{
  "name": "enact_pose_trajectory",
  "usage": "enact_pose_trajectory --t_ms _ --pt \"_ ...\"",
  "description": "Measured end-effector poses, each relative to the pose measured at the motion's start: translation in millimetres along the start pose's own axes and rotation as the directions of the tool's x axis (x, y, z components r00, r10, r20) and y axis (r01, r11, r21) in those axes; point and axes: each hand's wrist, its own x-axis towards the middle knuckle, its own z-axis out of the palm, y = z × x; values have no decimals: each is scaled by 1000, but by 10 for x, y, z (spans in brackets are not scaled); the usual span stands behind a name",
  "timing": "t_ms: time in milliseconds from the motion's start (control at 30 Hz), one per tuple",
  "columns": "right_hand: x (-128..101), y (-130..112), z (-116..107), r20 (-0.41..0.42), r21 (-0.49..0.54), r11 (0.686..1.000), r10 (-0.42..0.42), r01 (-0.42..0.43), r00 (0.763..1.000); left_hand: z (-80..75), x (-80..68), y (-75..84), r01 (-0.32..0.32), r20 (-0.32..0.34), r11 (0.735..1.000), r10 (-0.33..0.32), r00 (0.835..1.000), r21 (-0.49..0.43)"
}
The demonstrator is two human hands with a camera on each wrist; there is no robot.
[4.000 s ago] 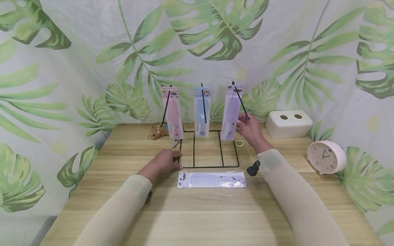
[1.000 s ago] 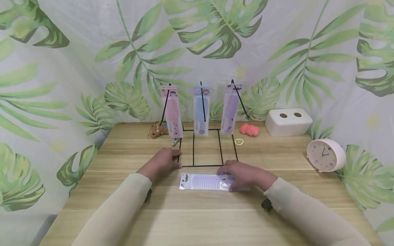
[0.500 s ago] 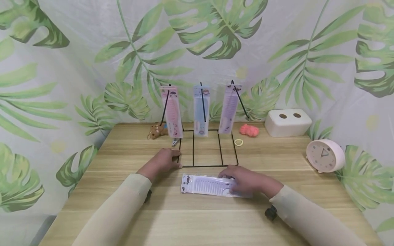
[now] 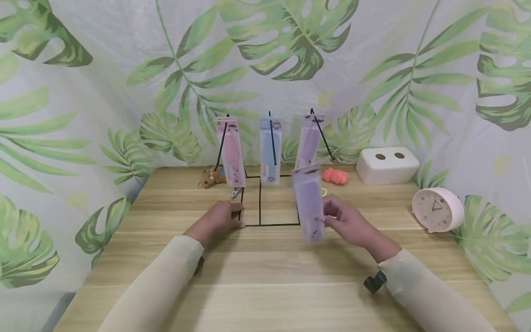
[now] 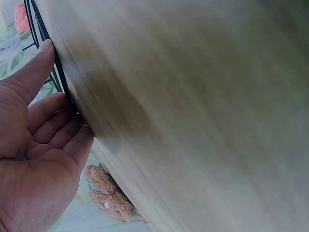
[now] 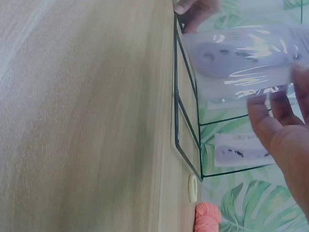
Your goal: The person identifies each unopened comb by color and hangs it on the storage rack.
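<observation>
A purple comb in a clear packet point(image 4: 308, 203) is held upright above the table by my right hand point(image 4: 350, 223), thumb in front at its lower right edge. In the right wrist view this packet point(image 6: 231, 60) lies between thumb and fingers. My left hand point(image 4: 220, 216) grips the front left corner of a black wire display rack point(image 4: 260, 203); the left wrist view has thumb and fingertips on its bars. On the rack's hooks hang pink packaged combs point(image 4: 232, 152), blue packaged combs point(image 4: 267, 143) and a purple packaged comb point(image 4: 308, 140), its lower end hidden behind the held one.
Left of the rack lie a brown plush bear point(image 4: 211, 177) and a small clip point(image 4: 235, 192). To its right are a yellow ring point(image 4: 324, 192), coral yarn point(image 4: 335, 175), a white box with two holes point(image 4: 387, 166) and a pink clock point(image 4: 437, 210). A leaf-print cloth hangs behind.
My right hand has left the hanging purple comb, taken the packaged purple comb lying before the rack, and lifted it upright towards the right hook. The left hand has stayed at the rack's corner.
</observation>
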Motion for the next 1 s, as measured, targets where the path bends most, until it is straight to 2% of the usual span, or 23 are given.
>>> enact_pose_trajectory --t_ms 133,300,800,1000 --pt "-25 34 -31 -99 72 997 12 -5 995 12 4 -4 -1 0 1000 1 1000 -1" --pt "-30 76 -69 -152 67 998 27 -16 988 10 3 -3 -1 1 1000 1 1000 -1" --pt "-26 87 -154 -167 86 994 86 -73 982 -26 -13 32 13 6 1000 -13 1000 2" --pt "63 115 -157 -193 125 989 104 -81 976 -15 -4 26 14 9 1000 -14 1000 1"
